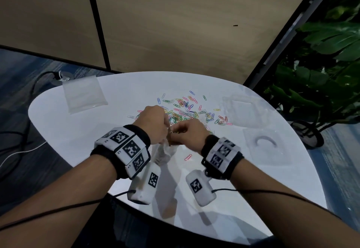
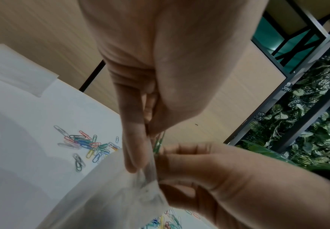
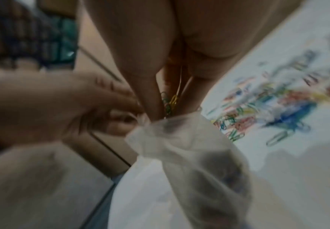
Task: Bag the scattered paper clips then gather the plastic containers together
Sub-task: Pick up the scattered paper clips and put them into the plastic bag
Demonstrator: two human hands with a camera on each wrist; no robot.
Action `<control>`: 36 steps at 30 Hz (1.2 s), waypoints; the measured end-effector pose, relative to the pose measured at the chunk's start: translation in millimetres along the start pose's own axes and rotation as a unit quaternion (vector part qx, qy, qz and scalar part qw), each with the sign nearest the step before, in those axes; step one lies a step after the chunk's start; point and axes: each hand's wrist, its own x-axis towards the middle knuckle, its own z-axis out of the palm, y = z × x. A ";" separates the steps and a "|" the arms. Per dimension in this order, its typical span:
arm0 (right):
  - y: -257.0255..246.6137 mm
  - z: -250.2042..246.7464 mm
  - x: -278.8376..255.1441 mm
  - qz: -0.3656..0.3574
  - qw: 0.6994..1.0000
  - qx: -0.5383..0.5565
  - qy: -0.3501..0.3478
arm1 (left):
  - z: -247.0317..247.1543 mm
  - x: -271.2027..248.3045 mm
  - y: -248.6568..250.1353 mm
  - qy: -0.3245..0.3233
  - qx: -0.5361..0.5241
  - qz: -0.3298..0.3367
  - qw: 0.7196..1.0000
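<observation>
Between the two sets of fingertips hangs a clear plastic bag (image 1: 162, 155), its mouth lifted above the white table (image 1: 78, 130) so that whatever is dropped falls to the bottom. The left hand (image 1: 153, 124) pinches the bag's rim, thumb against forefinger as the left wrist view shows, apparently to keep one side of the opening taut and still. The right hand (image 1: 190, 133) meets it at the same rim with its fingers drawn together round a small bunch of green and yellow clips (image 3: 169, 102), their ends just at the bag's mouth, which looks like the moment of feeding them in; whether this hand also grips the plastic cannot be told. Just beyond the fingertips lies the main heap of coloured paper clips (image 1: 187, 109), close enough that each fresh grab is a short reach, and one pink clip (image 1: 188, 157) lies alone on the near side of the right hand. Well out to the right of the fingers sit two clear plastic containers (image 1: 263, 145), apart from each other and not yet gathered. Far to the left of the fingers rests a stack of spare bags (image 1: 84, 95). Most clips remain on the table, so bagging seems at an early stage.
</observation>
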 end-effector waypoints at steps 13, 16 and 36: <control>3.3 -49.5 8.8 -0.027 0.994 -0.104 0.033 | -7.7 -2.3 -7.1 -0.005 0.009 -0.002 1.000; 54.6 -91.4 27.2 0.136 0.919 -0.366 0.055 | -10.8 -5.5 -9.2 -0.006 0.016 0.000 1.000; 83.0 -42.8 65.1 0.060 0.898 -0.422 0.111 | -16.6 -6.8 -14.3 -0.019 0.040 0.001 0.999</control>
